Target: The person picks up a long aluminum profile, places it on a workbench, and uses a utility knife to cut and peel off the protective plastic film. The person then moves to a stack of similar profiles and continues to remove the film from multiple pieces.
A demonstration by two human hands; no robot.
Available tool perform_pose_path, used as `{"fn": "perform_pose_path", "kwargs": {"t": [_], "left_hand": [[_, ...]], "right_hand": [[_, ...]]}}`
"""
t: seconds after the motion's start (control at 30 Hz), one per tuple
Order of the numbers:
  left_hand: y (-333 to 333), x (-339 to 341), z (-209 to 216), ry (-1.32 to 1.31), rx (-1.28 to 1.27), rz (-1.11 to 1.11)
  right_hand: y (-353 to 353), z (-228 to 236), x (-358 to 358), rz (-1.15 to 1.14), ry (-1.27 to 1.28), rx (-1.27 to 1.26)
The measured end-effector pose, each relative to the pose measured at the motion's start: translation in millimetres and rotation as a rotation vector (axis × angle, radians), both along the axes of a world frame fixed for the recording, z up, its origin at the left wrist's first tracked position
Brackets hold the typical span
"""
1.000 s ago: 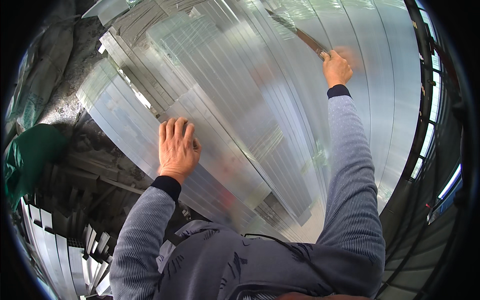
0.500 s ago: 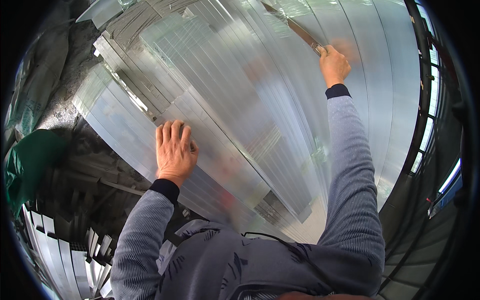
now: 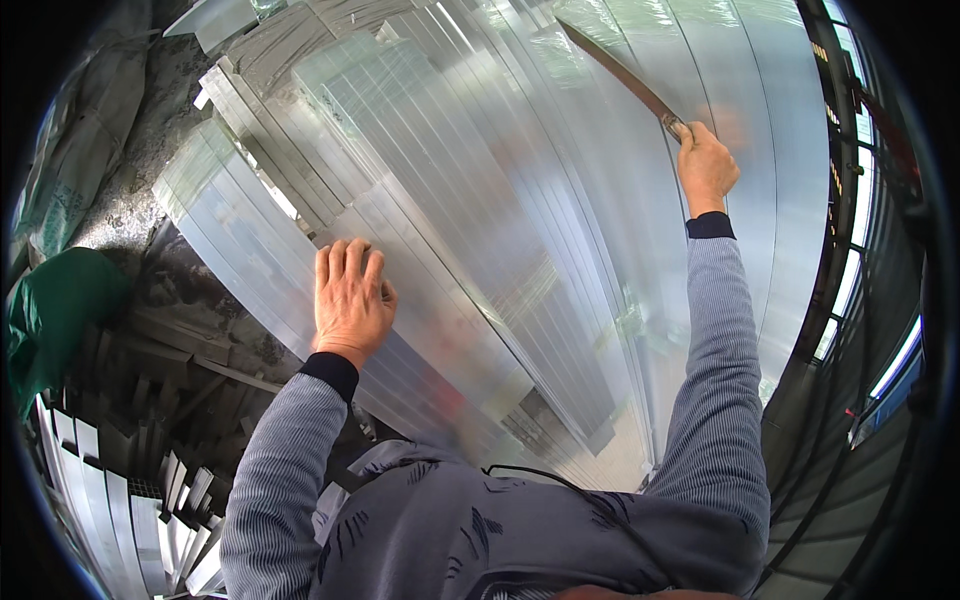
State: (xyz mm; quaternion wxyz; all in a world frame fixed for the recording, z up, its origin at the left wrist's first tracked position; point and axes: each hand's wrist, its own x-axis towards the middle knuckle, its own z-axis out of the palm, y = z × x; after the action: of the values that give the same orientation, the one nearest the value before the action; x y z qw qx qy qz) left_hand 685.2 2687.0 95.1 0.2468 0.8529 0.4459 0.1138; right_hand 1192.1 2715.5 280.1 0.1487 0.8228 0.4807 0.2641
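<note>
Clenching one long, narrow brown blade [image 3: 622,73], one right hand [image 3: 709,168] overhangs silvery metal bars [image 3: 480,200]; one left hand [image 3: 352,300], loosely spread, touches them.

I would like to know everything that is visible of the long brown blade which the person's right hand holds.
The long, narrow brown blade looks like rusty metal, slightly curved, tapering toward its far end. Its near end meets a paler handle, mostly hidden in the closed right hand. It slants up and leftward in the picture, over long silvery panels partly covered with clear film; whether it touches them, or has teeth, I cannot tell.
</note>
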Motion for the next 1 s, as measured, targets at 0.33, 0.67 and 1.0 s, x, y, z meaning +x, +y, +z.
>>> {"fn": "perform_pose_path", "kwargs": {"t": [0.33, 0.67, 1.0], "left_hand": [[-4.4, 4.9, 14.8, 0.035, 0.005, -0.01], [-10.5, 5.4, 19.9, -0.041, 0.097, 0.008], [-12.2, 7.1, 22.9, -0.029, 0.117, 0.015]], "right_hand": [[-83.9, 173.2, 10.1, 0.212, 0.19, 0.673], [-201.5, 253.4, 68.7, -0.069, 0.311, 0.457], [-73.8, 319.6, 63.2, -0.126, -0.021, 0.291]]}}
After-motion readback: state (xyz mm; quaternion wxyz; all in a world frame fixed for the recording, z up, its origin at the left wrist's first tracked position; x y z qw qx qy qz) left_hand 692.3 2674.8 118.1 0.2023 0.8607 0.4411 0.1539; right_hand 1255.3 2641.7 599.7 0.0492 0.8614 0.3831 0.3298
